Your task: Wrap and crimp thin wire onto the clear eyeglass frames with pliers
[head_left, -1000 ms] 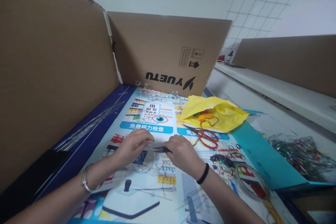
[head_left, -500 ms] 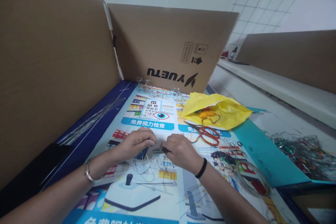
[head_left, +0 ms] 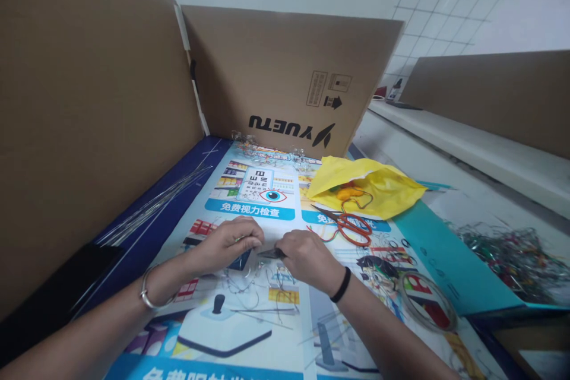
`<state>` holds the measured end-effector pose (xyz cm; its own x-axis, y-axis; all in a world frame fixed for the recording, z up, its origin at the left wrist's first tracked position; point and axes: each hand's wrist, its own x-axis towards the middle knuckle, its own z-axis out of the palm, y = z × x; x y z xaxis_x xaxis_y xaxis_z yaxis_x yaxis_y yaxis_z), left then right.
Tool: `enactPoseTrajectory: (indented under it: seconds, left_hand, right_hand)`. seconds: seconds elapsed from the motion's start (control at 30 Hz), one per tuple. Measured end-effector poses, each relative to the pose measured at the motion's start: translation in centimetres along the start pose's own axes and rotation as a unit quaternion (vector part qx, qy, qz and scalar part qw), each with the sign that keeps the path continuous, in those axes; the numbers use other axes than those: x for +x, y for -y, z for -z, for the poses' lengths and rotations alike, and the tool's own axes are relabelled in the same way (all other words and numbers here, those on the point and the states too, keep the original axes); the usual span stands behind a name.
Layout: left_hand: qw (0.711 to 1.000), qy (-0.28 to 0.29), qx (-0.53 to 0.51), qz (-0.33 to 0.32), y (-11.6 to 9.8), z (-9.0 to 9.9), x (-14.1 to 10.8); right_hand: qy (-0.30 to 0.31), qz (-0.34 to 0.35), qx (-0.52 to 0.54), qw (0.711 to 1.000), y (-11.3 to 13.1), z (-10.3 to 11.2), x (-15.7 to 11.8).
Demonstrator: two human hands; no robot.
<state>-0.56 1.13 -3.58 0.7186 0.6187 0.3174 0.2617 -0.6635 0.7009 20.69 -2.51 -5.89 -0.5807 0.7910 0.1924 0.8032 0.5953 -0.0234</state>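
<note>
My left hand (head_left: 236, 242) is closed in a pinch over the printed sheet (head_left: 249, 341), on a piece of thin wire too fine to make out well. Close to its right, my right hand (head_left: 307, 256) is wrapped round dark pliers (head_left: 269, 254), whose tips point left toward my left fingertips. Thin wire pieces (head_left: 243, 285) lie below the hands. Orange-handled scissors (head_left: 354, 229) rest to the right, beside a yellow bag (head_left: 378, 187) with orange thread at its opening.
Long straight wires (head_left: 151, 208) lie at the left. Cardboard panels (head_left: 285, 65) stand behind and at the left. A magnifying glass (head_left: 428, 301) lies at the right, near a heap of tangled wire (head_left: 507, 255). Small wire bundles (head_left: 244, 141) sit at the back.
The pliers and my right hand have shifted very slightly; my left hand stays almost in place.
</note>
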Motion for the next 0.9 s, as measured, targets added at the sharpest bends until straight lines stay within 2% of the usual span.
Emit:
enactPoseTrajectory:
  seconds: [0.13, 0.37, 0.63, 0.9]
  left_hand:
    - [0.999, -0.043, 0.03, 0.0, 0.2, -0.2, -0.1]
    - [0.989, -0.126, 0.078, -0.021, 0.5, -0.7, -0.1]
    - [0.972, -0.165, 0.153, -0.066, 0.8, -1.3, -0.4]
    - [0.96, -0.172, 0.218, -0.018, 0.6, -2.0, -0.6]
  right_hand:
    - [-0.005, -0.05, -0.014, 0.999, 0.3, 0.2, 0.0]
    - [0.007, -0.19, -0.01, 0.982, 0.7, 1.0, -0.1]
    - [-0.029, -0.202, -0.042, 0.978, 2.3, 2.6, -0.3]
    - [-0.031, -0.193, -0.091, 0.976, 3.0, 2.7, -0.5]
